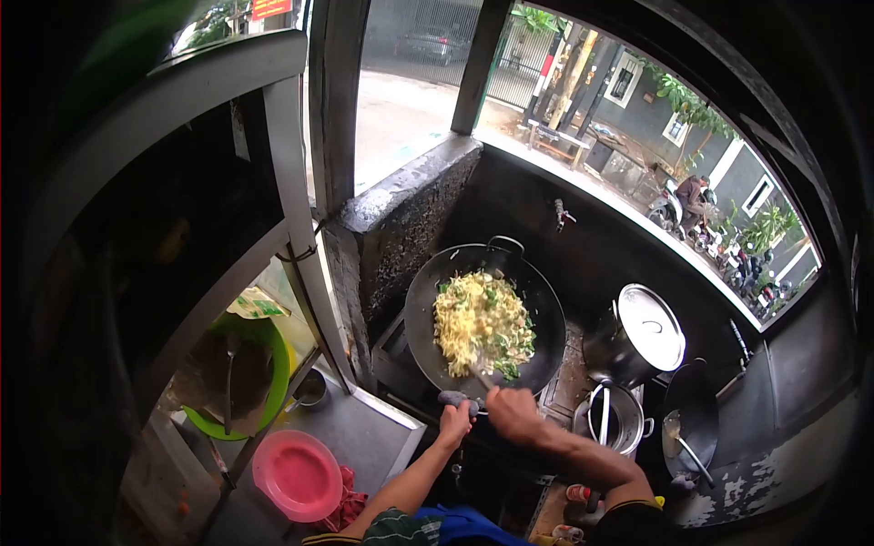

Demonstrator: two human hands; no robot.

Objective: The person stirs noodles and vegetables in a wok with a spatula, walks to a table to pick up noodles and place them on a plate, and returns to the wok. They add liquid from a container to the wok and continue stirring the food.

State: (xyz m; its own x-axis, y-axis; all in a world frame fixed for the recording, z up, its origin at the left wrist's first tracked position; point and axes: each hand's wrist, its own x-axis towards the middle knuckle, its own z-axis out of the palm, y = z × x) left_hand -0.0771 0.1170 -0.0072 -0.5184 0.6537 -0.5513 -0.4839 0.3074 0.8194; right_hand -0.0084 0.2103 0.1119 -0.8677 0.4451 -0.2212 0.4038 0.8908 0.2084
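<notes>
A large black wok [421,314] sits on the stove, holding a heap of yellow noodles with green leaves [482,323]. At its near rim, my left hand [455,424] is closed around a grey cloth [458,399] against the wok's near handle, which is mostly hidden. My right hand [514,414] is closed on the handle of a spatula [482,376], whose blade reaches into the food and is mostly covered by it.
Right of the wok stand a lidded pot [650,328], a smaller pot [628,411] and another wok with a ladle [696,400]. A pink bowl [297,475] and green basin [273,364] are at left. Outside, a person [694,196] is near motorbikes.
</notes>
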